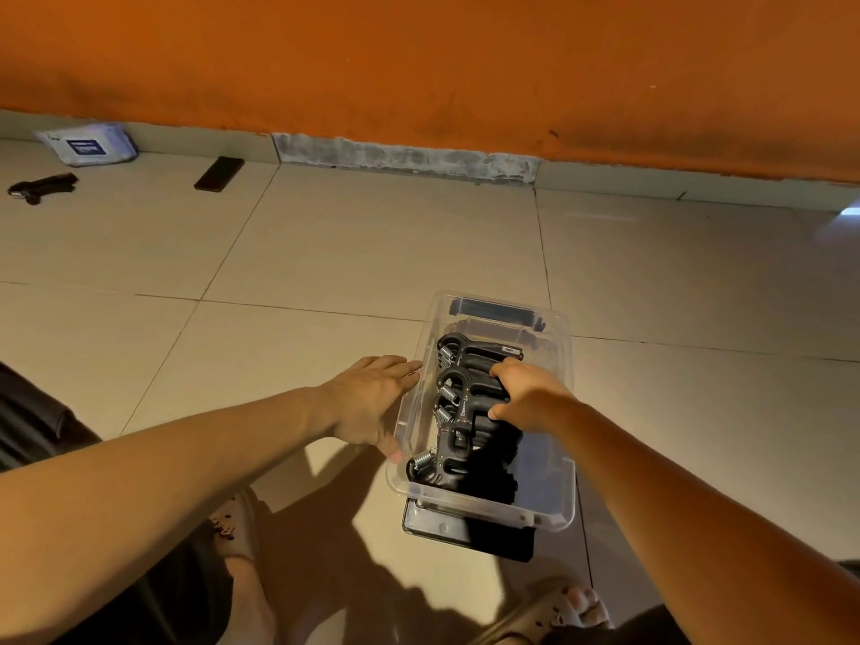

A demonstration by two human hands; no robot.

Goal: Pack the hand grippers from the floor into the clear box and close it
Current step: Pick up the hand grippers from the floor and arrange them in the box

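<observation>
Writing on the pack: a pale wipes pack (86,144) lies by the wall at far left; it has a dark blue label with white print, too small to read.
Writing on the grippers: a small white label (512,349) sits on the farthest handle; its text is not legible.
Writing on the sandal: the left sandal (237,523) has some letters on its strap, but they are blurred.
Left hand (372,402): fingers straight and together, laid flat against the outside of the box's left wall; it holds nothing.
Right hand (530,393): it reaches into the box from above, with fingers and thumb curled around the black handles, gripping them.
Hand grippers (460,451): black, with silver springs on the left; they lie in a row inside the box.
Clear box (484,502): it stands on the tiled floor (372,239) between the arms, open on top, with a black latch (493,311) at the far end.
Loose hand gripper (44,186): on the floor at far left, well apart from the box.
Phone (219,173): dark, lying flat near the orange wall (419,62).
</observation>
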